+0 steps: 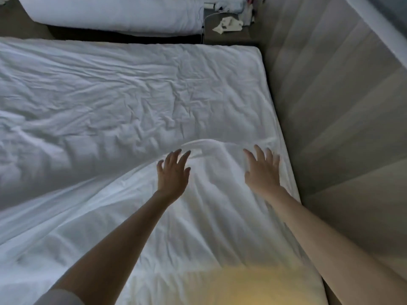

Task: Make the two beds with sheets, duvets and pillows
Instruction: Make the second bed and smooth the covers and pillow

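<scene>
A white wrinkled sheet (136,97) covers the near bed, which fills most of the view. A second white layer (136,216) lies over the near part, and its blurred edge (204,143) curves up just beyond my fingertips. My left hand (174,172) is spread with straight fingers over this layer near its edge. My right hand (263,170) lies flat with spread fingers on the fabric close to the bed's right side. The second bed (114,16) with white bedding is at the top.
A padded headboard wall (343,106) runs along the bed's right side. Between the two beds at the top stands a dark nightstand (226,34) with crumpled white paper and a cable. A dark gap of floor separates the beds.
</scene>
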{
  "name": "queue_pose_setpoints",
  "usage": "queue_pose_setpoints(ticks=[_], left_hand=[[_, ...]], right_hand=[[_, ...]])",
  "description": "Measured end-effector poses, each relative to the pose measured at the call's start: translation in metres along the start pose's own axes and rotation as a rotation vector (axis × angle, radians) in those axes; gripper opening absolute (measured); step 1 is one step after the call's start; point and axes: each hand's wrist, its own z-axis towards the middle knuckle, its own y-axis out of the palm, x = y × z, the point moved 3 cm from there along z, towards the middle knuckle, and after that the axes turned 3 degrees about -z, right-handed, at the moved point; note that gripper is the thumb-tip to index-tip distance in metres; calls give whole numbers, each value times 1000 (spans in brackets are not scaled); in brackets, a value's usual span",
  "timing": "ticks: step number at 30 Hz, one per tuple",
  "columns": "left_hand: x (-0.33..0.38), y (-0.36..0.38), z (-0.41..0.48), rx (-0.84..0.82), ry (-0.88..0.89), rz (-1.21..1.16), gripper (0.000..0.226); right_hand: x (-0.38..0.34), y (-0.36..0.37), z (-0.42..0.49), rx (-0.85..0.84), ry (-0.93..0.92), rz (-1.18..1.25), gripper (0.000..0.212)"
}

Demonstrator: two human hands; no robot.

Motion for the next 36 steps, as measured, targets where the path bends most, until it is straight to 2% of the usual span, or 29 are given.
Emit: queue_pose_setpoints(ticks=[3,6,9,12,14,17,19,21,23,25,27,28,30,31,33,35,36], left_hand=[[7,28,-18,-103,33,-42,55],[11,57,-33,-231,39,-41,57],[11,84,-45,-340,13,-35,57],[8,109,-52,-407,-10,-31,58],[9,123,-54,-432,-15,-15,59],[20,139,-56,-478,-31,-6,59],[33,147,-56,-494,-45,-9,58],[48,151,-51,-491,-42,-25,57],[62,156,-42,-493,-61,-62,55],[69,163,-33,-515,-99,-82,54],[70,174,-31,-582,-101,-54,55],[69,178,-32,-618,-86,-28,57],[66,182,-40,-629,-48,14,59],[65,181,-44,-603,-31,22,60],[65,178,-55,-527,-3,26,60],[67,175,-68,-470,28,49,62],[67,174,-74,-454,40,62,63]], right_hand=[[25,43,-19,-49,191,252,70],[53,91,-38,-208,401,469,87],[79,135,-52,-340,547,557,98],[103,166,-60,-327,653,639,102],[109,177,-64,-291,697,769,92],[104,169,-67,-173,559,762,66],[107,146,-69,29,461,653,50],[119,120,-73,225,429,546,37],[135,111,-78,295,436,458,31],[143,125,-85,236,463,389,28],[151,159,-92,64,539,384,26],[155,175,-95,-45,586,401,29],[162,198,-97,-235,618,378,51],[162,200,-97,-253,583,326,63],[151,191,-94,-69,430,251,73],[129,178,-94,57,198,254,65],[116,174,-95,46,75,242,59]])
